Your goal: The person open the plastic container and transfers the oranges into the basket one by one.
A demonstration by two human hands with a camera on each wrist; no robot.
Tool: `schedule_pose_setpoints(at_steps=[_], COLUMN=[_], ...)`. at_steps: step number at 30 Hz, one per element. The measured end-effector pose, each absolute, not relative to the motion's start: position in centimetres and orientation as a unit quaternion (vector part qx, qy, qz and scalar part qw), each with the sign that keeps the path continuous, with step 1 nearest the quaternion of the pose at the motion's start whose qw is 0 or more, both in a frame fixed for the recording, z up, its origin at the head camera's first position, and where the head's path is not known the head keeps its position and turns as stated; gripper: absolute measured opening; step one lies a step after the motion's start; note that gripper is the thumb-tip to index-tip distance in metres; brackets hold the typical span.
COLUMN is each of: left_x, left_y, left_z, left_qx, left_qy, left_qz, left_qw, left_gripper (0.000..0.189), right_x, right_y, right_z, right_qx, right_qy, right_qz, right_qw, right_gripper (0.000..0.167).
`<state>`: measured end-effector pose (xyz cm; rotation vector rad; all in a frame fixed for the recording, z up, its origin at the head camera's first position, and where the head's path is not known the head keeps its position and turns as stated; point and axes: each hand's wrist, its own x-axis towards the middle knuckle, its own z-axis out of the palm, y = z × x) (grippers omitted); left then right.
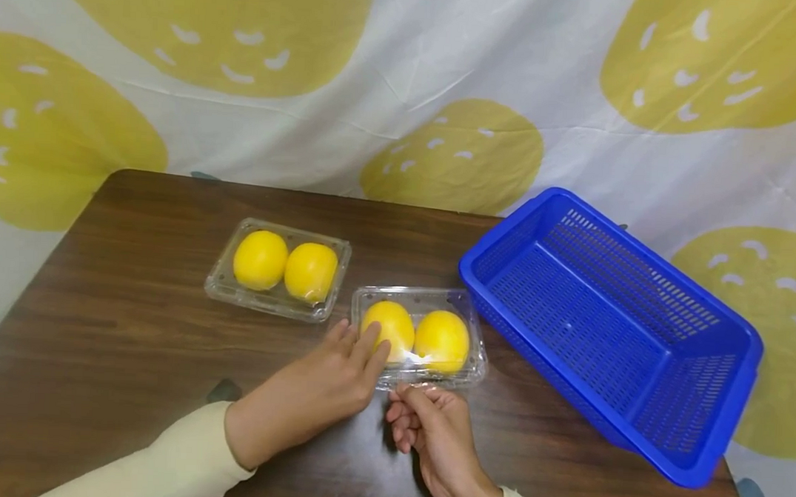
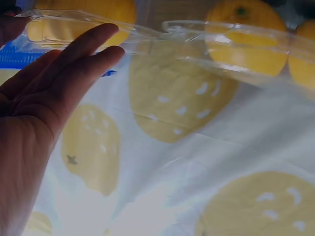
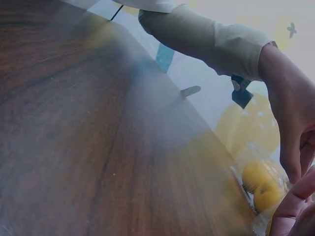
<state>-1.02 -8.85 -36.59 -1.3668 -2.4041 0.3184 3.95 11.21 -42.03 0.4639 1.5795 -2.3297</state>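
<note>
A clear plastic fruit box [image 1: 477,311] with two round yellow-orange fruits [image 1: 442,341] sits on the table before me, its lid appearing down. My left hand [image 1: 319,382] rests on the box's left front side, fingers fairly straight; in the left wrist view, that hand [image 2: 44,103] has its fingers extended beside the clear plastic. At the front edge, my right hand [image 1: 441,439] pinches the plastic lip between thumb and forefinger, other fingers curled loosely. The right wrist view catches only part of the right hand [image 3: 295,211] at its lower right corner.
Another clear box [image 1: 223,289] with two similar fruits lies farther back left on the brown wooden table [image 1: 134,326]. On the right stands a blue plastic basket [image 1: 568,330], its near left corner close to the nearer box. A fruit-patterned cloth [image 1: 433,50] hangs behind the table.
</note>
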Motion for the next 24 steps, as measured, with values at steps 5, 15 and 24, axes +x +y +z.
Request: schedule_pose_setpoints(at_steps=[5,15,24], left_x=[-0.8,-0.5,-0.2], left_y=[-8.3,-7.5,-7.2], left_z=[-36.7,-36.7,-37.2], left_qx=[-0.479,-0.466,-0.448], left_qy=[-0.839,-0.841,-0.853], left_qz=[0.151,0.160,0.156], left_qw=[0.211,0.222,0.216], left_gripper=[0.035,0.033,0.032], right_x=[3.9,4.0,3.9], right_y=[11.2,11.4,11.4], right_z=[-42.1,-42.1,-42.3], right_qx=[0.164,0.157,0.159], right_qy=[0.545,0.544,0.542], right_qz=[-0.809,-0.813,-0.814], right_qw=[0.146,0.140,0.137], right_gripper=[0.017,0.017,0.016])
